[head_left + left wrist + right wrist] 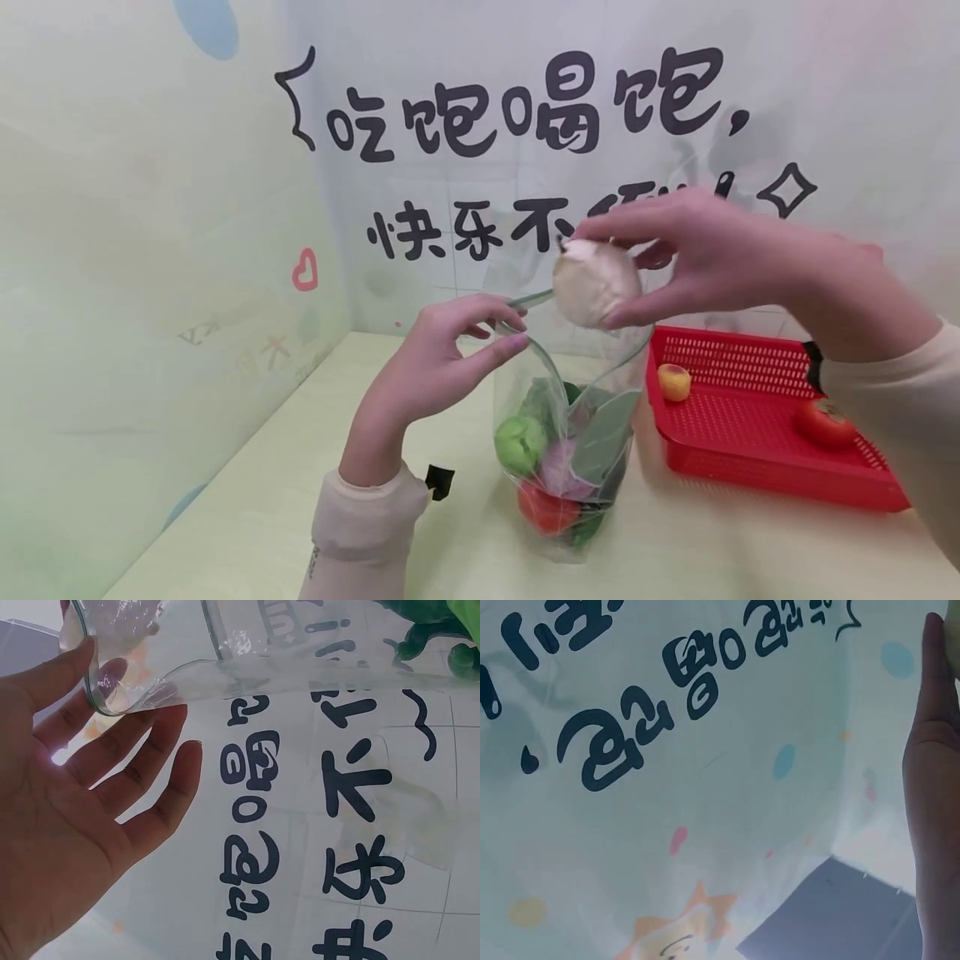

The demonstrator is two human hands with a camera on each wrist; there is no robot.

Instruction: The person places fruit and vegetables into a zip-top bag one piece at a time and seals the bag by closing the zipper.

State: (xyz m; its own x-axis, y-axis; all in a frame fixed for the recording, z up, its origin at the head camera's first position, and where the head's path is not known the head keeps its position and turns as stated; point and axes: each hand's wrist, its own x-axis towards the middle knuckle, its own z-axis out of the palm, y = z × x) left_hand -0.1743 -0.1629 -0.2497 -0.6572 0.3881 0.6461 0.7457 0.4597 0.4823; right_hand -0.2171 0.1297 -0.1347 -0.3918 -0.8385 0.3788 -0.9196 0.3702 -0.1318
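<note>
My left hand [450, 354] pinches the rim of a clear plastic bag [517, 367], which stands upright with its mouth spread. In the left wrist view, the thumb and a finger of the left hand [90, 765] meet at the greenish rim of the bag [94, 682]. Over the mouth, my right hand [697, 254] grips a pale round vegetable [596, 283], blurred, its exact kind unclear. Through the bag show a light green round vegetable [521, 444], a purple one [564, 468], a red one [549, 507] and dark green pieces. The right wrist view catches only the edge of the right hand [937, 795].
Right of the bag, a red plastic basket [750, 458] with perforated walls holds a small yellow piece [674, 382] and a red tomato-like item [825, 423] with a stem top. Behind the pale table [247, 508] rises a wall [420, 50] with large black lettering.
</note>
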